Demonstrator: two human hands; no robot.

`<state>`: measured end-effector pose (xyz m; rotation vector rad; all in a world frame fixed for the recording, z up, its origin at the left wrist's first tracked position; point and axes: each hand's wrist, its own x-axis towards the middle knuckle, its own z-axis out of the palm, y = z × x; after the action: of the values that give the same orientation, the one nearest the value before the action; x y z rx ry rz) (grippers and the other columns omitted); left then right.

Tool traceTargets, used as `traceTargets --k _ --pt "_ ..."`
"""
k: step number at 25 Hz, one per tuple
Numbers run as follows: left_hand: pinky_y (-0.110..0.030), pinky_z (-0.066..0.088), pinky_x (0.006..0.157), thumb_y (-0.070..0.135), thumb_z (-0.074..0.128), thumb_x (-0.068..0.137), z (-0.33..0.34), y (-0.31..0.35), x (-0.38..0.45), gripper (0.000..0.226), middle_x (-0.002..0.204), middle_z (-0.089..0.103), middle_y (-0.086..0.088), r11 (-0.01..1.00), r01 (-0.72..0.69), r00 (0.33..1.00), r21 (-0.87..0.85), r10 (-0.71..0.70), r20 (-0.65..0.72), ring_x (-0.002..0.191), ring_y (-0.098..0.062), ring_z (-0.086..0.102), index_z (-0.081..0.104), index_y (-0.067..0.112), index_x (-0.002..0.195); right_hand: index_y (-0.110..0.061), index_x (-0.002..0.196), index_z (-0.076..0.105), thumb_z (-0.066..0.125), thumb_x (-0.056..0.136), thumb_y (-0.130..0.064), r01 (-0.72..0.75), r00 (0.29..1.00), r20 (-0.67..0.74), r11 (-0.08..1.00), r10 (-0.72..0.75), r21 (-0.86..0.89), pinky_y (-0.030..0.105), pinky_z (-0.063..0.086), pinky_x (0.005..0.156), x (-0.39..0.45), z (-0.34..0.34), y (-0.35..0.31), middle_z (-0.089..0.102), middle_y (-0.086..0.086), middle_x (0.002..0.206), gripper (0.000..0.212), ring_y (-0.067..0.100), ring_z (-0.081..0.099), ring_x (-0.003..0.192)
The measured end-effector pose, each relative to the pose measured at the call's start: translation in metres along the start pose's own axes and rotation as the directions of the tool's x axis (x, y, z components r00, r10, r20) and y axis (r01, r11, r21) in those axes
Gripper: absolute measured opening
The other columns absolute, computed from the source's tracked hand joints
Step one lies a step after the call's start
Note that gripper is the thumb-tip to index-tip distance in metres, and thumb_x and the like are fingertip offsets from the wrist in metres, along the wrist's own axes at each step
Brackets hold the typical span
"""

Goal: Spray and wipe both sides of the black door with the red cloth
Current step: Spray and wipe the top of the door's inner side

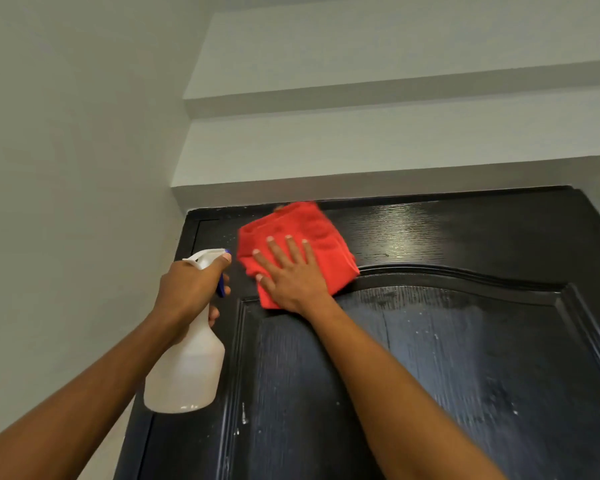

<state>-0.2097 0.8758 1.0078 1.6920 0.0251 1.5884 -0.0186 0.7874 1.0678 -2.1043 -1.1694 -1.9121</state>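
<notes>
My right hand (293, 275) lies flat with its fingers spread on the red cloth (302, 237), pressing it against the black door (430, 358) just under the top edge, where the flat upper rail meets the arched moulding. My left hand (191, 282) is wrapped round the neck of the spray bottle (184, 368), with the fingers curled by the blue trigger, held up beside the door's left edge and just left of the cloth.

The cloth is soft and folded into a thick pad, so it looks as if it will bunch or slide under my palm unless I keep an even, flat pressure; I judge the open palm is the right hold, with the fingertips steering the leading edge into the groove of the moulding. Damp, it should grip the wood well enough. The door is stiff and glossy, with a raised grain, and wet streaks and droplets show on the panel below, so it is probably slippery there. The bottle is light translucent plastic and looks to hold little liquid, so the neck is the natural place to carry it. This face is partly wiped at most; I cannot see the other side.
</notes>
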Motion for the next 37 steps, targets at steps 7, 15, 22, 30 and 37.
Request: traceTargets --k 7,15,22,30,37 --pt "-0.028 0.050 0.042 0.048 0.059 0.098 -0.014 -0.025 0.019 0.038 0.086 0.072 -0.016 0.999 0.031 0.999 0.015 -0.031 0.037 0.044 -0.022 0.057 0.066 0.011 0.100 -0.036 0.161 0.028 0.030 0.107 -0.051 -0.516 0.811 -0.222 0.841 0.541 0.162 0.055 0.007 0.123 0.001 -0.023 0.126 0.018 0.006 0.171 0.056 0.036 0.017 0.155" --pt "-0.024 0.050 0.039 0.049 0.057 0.099 -0.040 -0.033 0.045 0.040 0.086 0.072 -0.015 0.999 0.031 0.998 0.038 -0.029 -0.051 0.046 -0.021 0.059 0.066 0.010 0.097 -0.039 0.161 0.023 0.019 0.107 -0.054 -0.451 0.864 -0.155 0.874 0.478 0.182 0.057 -0.011 0.122 0.072 -0.007 0.016 0.010 0.007 0.172 0.055 0.038 -0.001 0.157" --pt "-0.029 0.051 0.042 0.043 0.059 0.098 -0.041 -0.049 0.030 0.027 0.079 0.074 -0.015 1.000 0.018 0.993 0.002 -0.018 -0.118 0.040 -0.022 0.055 0.070 0.019 0.093 -0.035 0.163 0.019 0.020 0.109 -0.052 0.069 0.997 0.031 0.997 -0.070 0.029 0.055 -0.001 0.125 0.134 0.007 -0.110 0.007 0.001 0.173 0.057 0.033 0.006 0.158" --pt "-0.031 0.053 0.044 0.047 0.061 0.097 -0.042 -0.058 0.018 0.032 0.079 0.074 -0.015 0.996 0.087 0.993 0.034 -0.084 -0.078 0.044 -0.025 0.058 0.070 0.017 0.095 -0.046 0.161 0.012 0.020 0.106 -0.061 0.279 0.959 0.061 0.960 -0.278 -0.012 0.046 0.013 0.122 0.051 0.011 -0.058 0.008 -0.010 0.171 0.058 0.027 0.025 0.154" --pt "-0.028 0.053 0.046 0.048 0.056 0.099 -0.041 -0.069 -0.007 0.038 0.084 0.072 -0.016 0.992 0.116 0.993 0.039 -0.115 -0.035 0.049 -0.023 0.059 0.066 0.012 0.093 -0.028 0.159 0.033 0.031 0.105 -0.054 -0.532 0.774 -0.283 0.825 0.566 0.193 0.060 0.006 0.123 0.009 0.018 0.041 0.024 0.008 0.169 0.060 0.039 0.022 0.153"
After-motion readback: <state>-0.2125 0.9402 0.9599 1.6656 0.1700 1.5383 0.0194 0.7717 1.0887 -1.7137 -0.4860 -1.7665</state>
